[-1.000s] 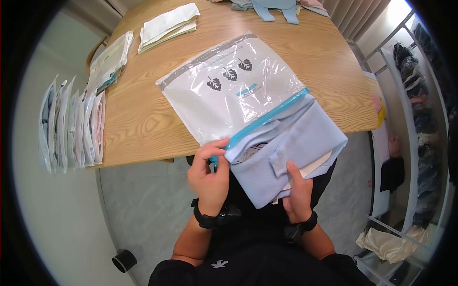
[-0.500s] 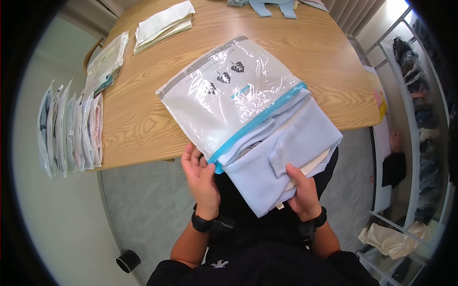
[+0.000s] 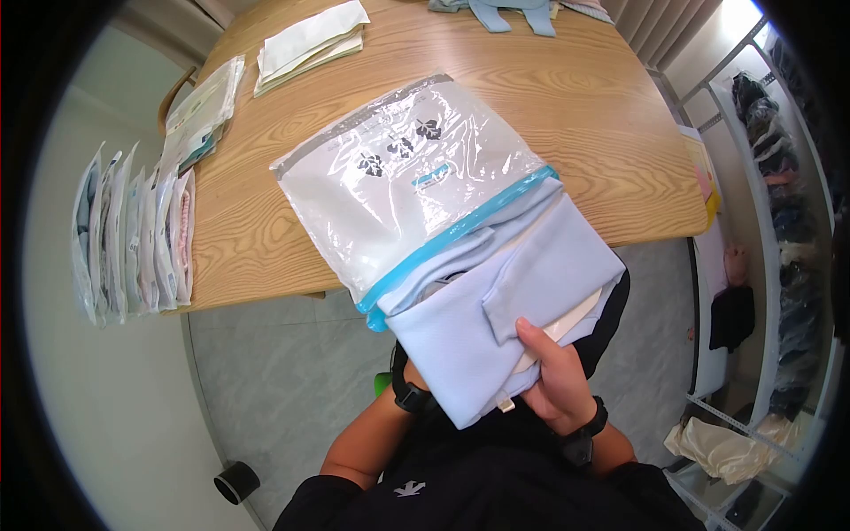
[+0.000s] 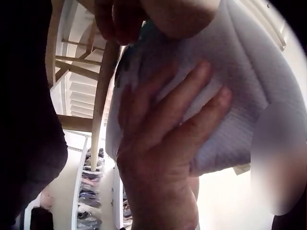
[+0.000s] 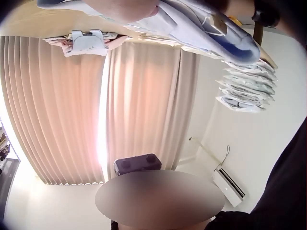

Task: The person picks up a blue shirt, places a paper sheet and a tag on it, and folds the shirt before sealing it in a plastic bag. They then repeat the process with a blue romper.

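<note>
A folded light blue long-sleeved top lies over my lap, its far edge against the blue zip edge of a clear plastic bag with leaf prints. My right hand pinches the top's near right part, thumb above and fingers spread underneath. White card shows between the layers near that thumb. My left hand has gone beneath the top, and the head view shows only its wrist. In the left wrist view part of my left hand fills the upper edge against the fabric; I cannot tell its grip.
Several packed bags stand in a row at the table's left edge. Flat bags and a stack of white sheets lie farther back. Blue clothing is at the far edge. A shelf rack stands at right.
My left hand has let go of the bag's blue corner and moved down under the top. Bag and top have shifted left and toward me, with my right hand still holding the top.
</note>
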`<state>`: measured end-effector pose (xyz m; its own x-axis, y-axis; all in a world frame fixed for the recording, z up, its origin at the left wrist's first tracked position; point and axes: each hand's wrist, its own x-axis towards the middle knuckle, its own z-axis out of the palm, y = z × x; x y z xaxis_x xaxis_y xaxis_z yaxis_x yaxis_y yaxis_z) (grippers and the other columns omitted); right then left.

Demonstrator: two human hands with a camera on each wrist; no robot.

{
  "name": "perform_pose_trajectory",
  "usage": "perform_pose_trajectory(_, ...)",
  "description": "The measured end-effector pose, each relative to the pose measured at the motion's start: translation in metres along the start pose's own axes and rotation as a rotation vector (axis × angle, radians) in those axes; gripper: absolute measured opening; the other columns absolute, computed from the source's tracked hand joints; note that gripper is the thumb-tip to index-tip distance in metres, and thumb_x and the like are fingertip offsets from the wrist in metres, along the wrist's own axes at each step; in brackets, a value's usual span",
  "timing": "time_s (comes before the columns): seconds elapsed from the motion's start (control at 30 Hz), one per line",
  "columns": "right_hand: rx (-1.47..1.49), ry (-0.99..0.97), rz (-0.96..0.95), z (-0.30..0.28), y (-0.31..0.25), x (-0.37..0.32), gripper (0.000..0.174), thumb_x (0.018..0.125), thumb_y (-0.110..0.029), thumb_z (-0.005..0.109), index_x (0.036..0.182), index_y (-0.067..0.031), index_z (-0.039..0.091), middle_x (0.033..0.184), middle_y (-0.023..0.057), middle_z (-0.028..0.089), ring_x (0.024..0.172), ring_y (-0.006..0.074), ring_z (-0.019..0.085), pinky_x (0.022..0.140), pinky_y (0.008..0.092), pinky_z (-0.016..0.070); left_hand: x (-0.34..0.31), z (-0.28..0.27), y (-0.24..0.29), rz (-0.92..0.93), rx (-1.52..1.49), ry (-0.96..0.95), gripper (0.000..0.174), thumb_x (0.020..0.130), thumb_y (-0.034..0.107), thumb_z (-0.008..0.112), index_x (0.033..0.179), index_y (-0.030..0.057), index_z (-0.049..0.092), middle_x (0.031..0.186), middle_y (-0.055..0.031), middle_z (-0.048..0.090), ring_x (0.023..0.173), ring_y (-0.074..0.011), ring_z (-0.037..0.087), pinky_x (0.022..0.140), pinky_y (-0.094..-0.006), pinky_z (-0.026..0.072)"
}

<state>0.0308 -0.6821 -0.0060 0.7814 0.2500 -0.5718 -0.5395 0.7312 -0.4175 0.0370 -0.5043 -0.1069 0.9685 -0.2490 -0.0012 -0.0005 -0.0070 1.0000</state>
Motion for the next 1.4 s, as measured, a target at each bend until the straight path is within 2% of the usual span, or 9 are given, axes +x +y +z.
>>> perform_pose_trajectory(0.27, -0.03, 0.006, -0.018, 0.003, 0.015, 0.004, 0.057, 0.099, -0.006, 0.062, 0.149, -0.0024, 0.036, 0.141, 0.0125, 0.052, 0.128, 0.0243, 0.055, 0.107, 0.0409, 0.0479, -0.002, 0.015, 0.059, -0.344, -0.657, -0.039, 0.056, 0.101, 0.016, 0.061, 0.15, 0.0002, 0.038, 0.143, -0.0192, 0.052, 0.129, -0.0263, 0.056, 0.102, -0.0397, 0.0521)
perform_pose_trajectory(0.37, -0.056, -0.002, -0.041, 0.002, 0.021, 0.011, 0.057, 0.098, -0.005, 0.064, 0.149, -0.0007, 0.037, 0.142, 0.0125, 0.052, 0.129, 0.0238, 0.054, 0.108, 0.0398, 0.0469, -0.003, 0.011, 0.047, -0.206, -0.176, -0.077, 0.062, 0.101, 0.016, 0.061, 0.154, 0.0004, 0.033, 0.149, -0.0192, 0.047, 0.134, -0.0262, 0.053, 0.105, -0.0392, 0.0506)
perform_pose_trajectory(0.9, -0.1, -0.019, -0.085, 0.018, 0.025, 0.035, 0.053, 0.099, -0.006, 0.064, 0.145, 0.0034, 0.041, 0.139, 0.0148, 0.055, 0.125, 0.0249, 0.057, 0.105, 0.0396, 0.0494, 0.0, 0.021, 0.053, -0.35, -0.123, 0.164, 0.05, 0.097, 0.017, 0.064, 0.143, 0.0005, 0.048, 0.137, -0.0196, 0.057, 0.122, -0.0271, 0.06, 0.098, -0.0402, 0.0517)
perform_pose_trajectory(0.97, -0.132, -0.014, -0.079, 0.01, 0.029, 0.049, 0.051, 0.1, -0.009, 0.062, 0.145, 0.0024, 0.041, 0.141, 0.0143, 0.054, 0.126, 0.0252, 0.057, 0.105, 0.0404, 0.0496, -0.029, 0.027, -0.005, 0.248, 0.604, 0.054, 0.039, 0.098, 0.008, 0.054, 0.137, 0.002, 0.054, 0.13, -0.0194, 0.062, 0.122, -0.0355, 0.059, 0.105, -0.0441, 0.047)
perform_pose_trajectory(1.03, -0.165, -0.007, -0.077, 0.0, 0.025, 0.051, 0.049, 0.101, -0.011, 0.059, 0.146, 0.0015, 0.042, 0.142, 0.0138, 0.054, 0.126, 0.0255, 0.057, 0.105, 0.0413, 0.0499, -0.043, 0.033, -0.036, -0.065, 0.335, -0.161, 0.035, 0.097, 0.008, 0.054, 0.132, 0.0031, 0.058, 0.128, -0.021, 0.062, 0.122, -0.0394, 0.058, 0.105, -0.0483, 0.0447)
perform_pose_trajectory(1.17, -0.034, -0.152, 0.116, -0.023, 0.022, 0.056, 0.047, 0.103, -0.015, 0.056, 0.147, -0.0022, 0.044, 0.145, 0.0129, 0.052, 0.129, 0.028, 0.055, 0.108, 0.0412, 0.0473, -0.053, 0.049, -0.052, 0.429, 0.893, -0.085, 0.034, 0.097, 0.015, 0.054, 0.129, 0.0057, 0.062, 0.134, -0.0193, 0.06, 0.123, -0.0356, 0.057, 0.101, -0.0466, 0.0433)
perform_pose_trajectory(1.27, -0.766, -0.457, -0.636, -0.024, 0.03, 0.082, 0.043, 0.106, -0.022, 0.049, 0.146, -0.006, 0.044, 0.143, 0.0125, 0.052, 0.131, 0.0295, 0.051, 0.111, 0.0425, 0.0435, -0.019, 0.036, 0.009, -0.052, 0.375, -0.14, 0.021, 0.101, 0.013, 0.054, 0.111, -0.0007, 0.067, 0.102, -0.0183, 0.07, 0.095, -0.034, 0.068, 0.086, -0.0423, 0.0517)
perform_pose_trajectory(1.37, 0.116, -0.099, -0.304, 0.019, -0.001, 0.125, 0.038, 0.105, -0.019, 0.051, 0.14, -0.0055, 0.048, 0.142, 0.0134, 0.052, 0.128, 0.0298, 0.052, 0.108, 0.0413, 0.0445, -0.003, 0.033, 0.019, -0.006, 0.242, -0.068, 0.02, 0.101, 0.012, 0.055, 0.113, -0.0004, 0.065, 0.098, -0.0165, 0.07, 0.093, -0.0321, 0.069, 0.083, -0.0402, 0.0533)
perform_pose_trajectory(1.4, 0.026, -0.279, -0.396, -0.009, -0.018, 0.162, 0.038, 0.105, -0.02, 0.052, 0.14, -0.0058, 0.049, 0.141, 0.0137, 0.053, 0.128, 0.0289, 0.053, 0.107, 0.0403, 0.0452, 0.0, 0.031, 0.035, -0.115, 0.156, -0.123, 0.02, 0.101, 0.011, 0.056, 0.116, 0.0009, 0.063, 0.097, -0.014, 0.07, 0.093, -0.0288, 0.071, 0.08, -0.0368, 0.0544)
